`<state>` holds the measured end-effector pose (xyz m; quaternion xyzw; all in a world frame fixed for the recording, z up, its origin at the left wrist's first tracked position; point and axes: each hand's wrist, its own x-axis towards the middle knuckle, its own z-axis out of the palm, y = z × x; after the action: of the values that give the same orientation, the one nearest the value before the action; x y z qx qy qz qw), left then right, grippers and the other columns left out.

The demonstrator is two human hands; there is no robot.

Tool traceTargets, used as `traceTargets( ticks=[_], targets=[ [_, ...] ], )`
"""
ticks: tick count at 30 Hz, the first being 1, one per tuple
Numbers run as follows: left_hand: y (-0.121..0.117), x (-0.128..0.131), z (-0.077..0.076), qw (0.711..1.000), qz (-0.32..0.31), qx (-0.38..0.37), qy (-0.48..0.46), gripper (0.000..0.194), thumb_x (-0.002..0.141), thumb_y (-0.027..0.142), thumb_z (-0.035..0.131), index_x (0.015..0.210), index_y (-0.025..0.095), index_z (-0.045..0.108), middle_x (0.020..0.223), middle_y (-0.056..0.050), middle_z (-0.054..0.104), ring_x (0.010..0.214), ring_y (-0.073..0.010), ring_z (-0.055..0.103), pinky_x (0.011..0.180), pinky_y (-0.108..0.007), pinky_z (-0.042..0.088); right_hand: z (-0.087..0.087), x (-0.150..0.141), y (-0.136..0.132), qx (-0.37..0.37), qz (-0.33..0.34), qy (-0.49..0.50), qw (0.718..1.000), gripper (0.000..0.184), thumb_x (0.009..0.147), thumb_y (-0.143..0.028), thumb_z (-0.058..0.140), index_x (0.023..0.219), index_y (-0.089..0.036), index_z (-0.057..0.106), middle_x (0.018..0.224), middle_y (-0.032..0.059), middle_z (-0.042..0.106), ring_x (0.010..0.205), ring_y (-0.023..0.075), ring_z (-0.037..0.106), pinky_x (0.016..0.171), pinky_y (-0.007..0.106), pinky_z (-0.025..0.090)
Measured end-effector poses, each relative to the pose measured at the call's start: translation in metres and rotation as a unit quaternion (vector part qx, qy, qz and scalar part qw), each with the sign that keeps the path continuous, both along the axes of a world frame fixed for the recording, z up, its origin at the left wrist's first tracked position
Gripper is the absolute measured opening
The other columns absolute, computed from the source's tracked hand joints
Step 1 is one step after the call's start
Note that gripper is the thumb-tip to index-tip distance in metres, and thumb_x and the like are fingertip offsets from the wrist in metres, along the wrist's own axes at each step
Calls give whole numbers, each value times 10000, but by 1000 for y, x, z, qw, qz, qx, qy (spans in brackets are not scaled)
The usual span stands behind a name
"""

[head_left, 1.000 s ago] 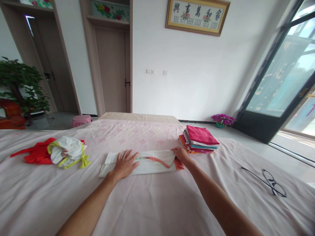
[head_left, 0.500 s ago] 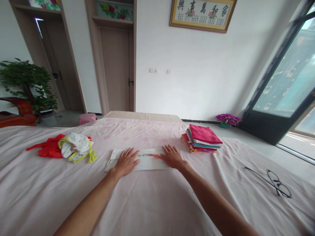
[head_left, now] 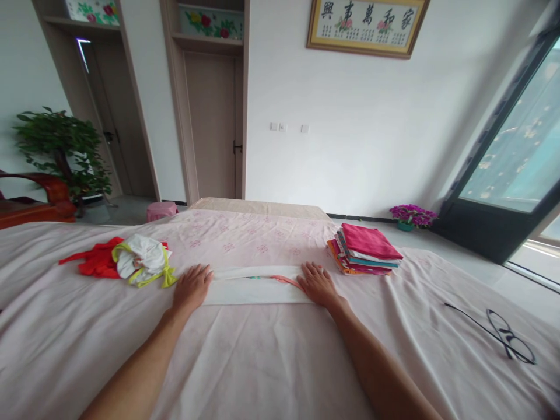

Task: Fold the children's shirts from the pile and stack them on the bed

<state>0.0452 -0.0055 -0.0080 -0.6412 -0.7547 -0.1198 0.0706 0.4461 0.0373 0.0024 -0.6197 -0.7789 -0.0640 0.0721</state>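
Note:
A white garment [head_left: 258, 291], folded into a long flat strip, lies across the bed in front of me. A slit along its upper side shows bits of orange and green. My left hand [head_left: 192, 286] rests at the strip's left end, palm down, fingers stretched forward and close together. On the right end lies my right hand [head_left: 318, 284], flat with its fingers a little spread. Both hands are open, and the cloth under the palms is hidden.
Left of the strip is a crumpled heap of white-and-yellow clothing [head_left: 142, 259] with a red garment [head_left: 100, 259]. A stack of folded clothes [head_left: 370, 248], pink on top, stands at right. Eyeglasses [head_left: 503, 335] lie on the pink bedsheet [head_left: 258, 361] farther right.
My left hand has slid left, from upon the garment to its left end. My right hand stays on the right end. The view has shifted slightly.

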Motion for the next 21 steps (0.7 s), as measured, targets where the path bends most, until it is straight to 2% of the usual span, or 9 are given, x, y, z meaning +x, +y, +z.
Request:
traceTargets(
  ticks=[4, 8, 11, 16, 19, 21],
  targets=[
    [-7, 2, 10, 999, 38, 34, -6, 472, 948, 445, 339, 1239, 183, 603, 1248, -140, 615, 1175, -269, 529, 988, -379, 372, 5, 0, -2, -20, 2, 3, 1000, 598, 974, -481, 295, 1487, -179, 352, 1544, 127, 335, 1438, 277, 249, 1125, 505, 221],
    [-13, 9, 19, 993, 111, 39, -14, 530, 894, 547, 393, 1145, 153, 643, 1156, -174, 621, 1085, -324, 553, 915, -420, 396, 9, -2, -4, -28, 3, 8, 1000, 583, 976, -470, 286, 1481, -188, 355, 1548, 123, 329, 1438, 267, 244, 1125, 513, 205],
    [-13, 12, 23, 990, 138, 23, -26, 570, 850, 604, 424, 1083, 142, 663, 1139, -189, 614, 1082, -351, 545, 901, -434, 397, 7, -2, -4, -14, -4, 14, 1000, 576, 970, -462, 308, 1467, -181, 381, 1544, 125, 336, 1434, 277, 249, 1134, 520, 178],
    [-8, 11, 30, 991, 125, -36, -38, 536, 822, 588, 437, 1006, 147, 680, 1121, -194, 640, 1072, -360, 574, 875, -427, 426, 6, -4, -3, 34, 22, 8, 999, 520, 948, -315, 358, 1449, -185, 414, 1530, 106, 367, 1441, 263, 232, 1162, 534, 23],
    [-2, 8, 32, 987, 101, -76, -100, 452, 824, 525, 441, 1002, 176, 666, 1131, -171, 664, 1061, -346, 607, 831, -408, 453, 14, -10, -9, 61, 54, 10, 997, 510, 935, -229, 358, 1440, -200, 428, 1518, 95, 392, 1441, 241, 240, 1168, 527, -25],
    [2, 6, 33, 980, 77, -66, -172, 396, 807, 487, 474, 979, 181, 657, 1075, -152, 697, 1017, -329, 639, 787, -384, 468, 21, -18, -16, 73, 86, 23, 993, 503, 960, -271, 348, 1456, -211, 403, 1533, 87, 367, 1449, 238, 221, 1173, 524, -13]
  ],
)
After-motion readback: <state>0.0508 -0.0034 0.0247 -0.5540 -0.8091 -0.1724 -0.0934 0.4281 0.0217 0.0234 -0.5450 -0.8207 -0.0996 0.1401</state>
